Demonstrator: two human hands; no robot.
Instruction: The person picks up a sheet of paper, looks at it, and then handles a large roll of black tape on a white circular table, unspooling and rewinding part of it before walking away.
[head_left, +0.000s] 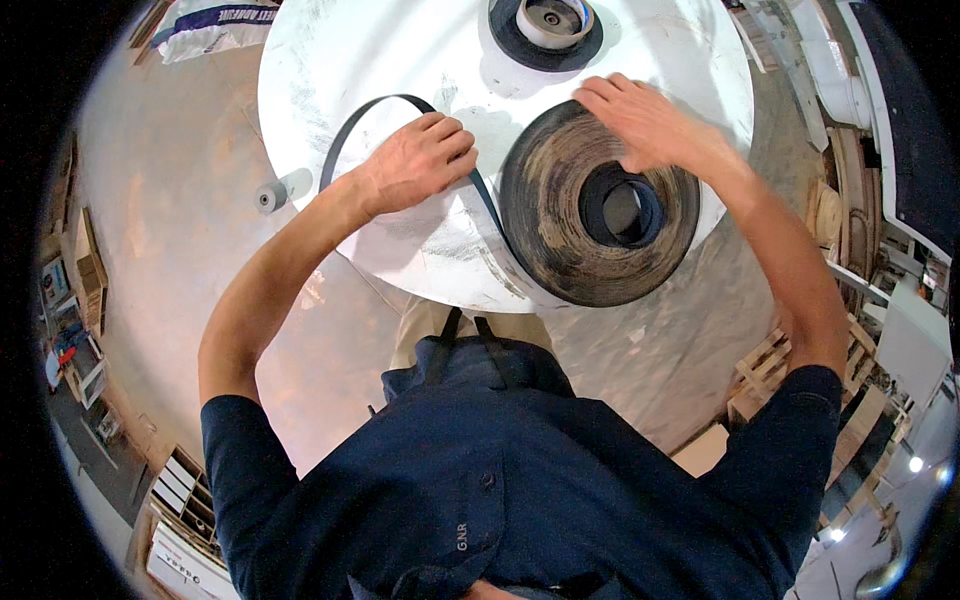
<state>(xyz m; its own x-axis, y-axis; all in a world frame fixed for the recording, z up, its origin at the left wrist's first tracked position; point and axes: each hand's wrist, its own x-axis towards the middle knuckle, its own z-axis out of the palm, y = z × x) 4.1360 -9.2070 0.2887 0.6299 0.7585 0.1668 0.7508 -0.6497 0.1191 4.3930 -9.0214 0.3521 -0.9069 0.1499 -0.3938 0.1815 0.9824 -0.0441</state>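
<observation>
A large coiled roll of dark edge banding [545, 205] lies flat at the right front of a round white table [350, 50]. From its left side runs a loose black strip [345, 140], which passes under my left hand [422, 160] and bends in a loop beyond it. The fingers of that hand are closed round the strip. My right hand [640, 125] grips the far part of the roll, with its fingers over the outer edge and the thumb toward the hollow core [625, 205]. The fingertips' undersides are hidden.
At the far side of the table sits a smaller black roll [510, 40] with a whitish ring [550, 30] on top. A grey cylinder [270, 197] is left of the table. A printed sack [215, 30] lies far left, and wooden pallets [765, 365] stand on the right.
</observation>
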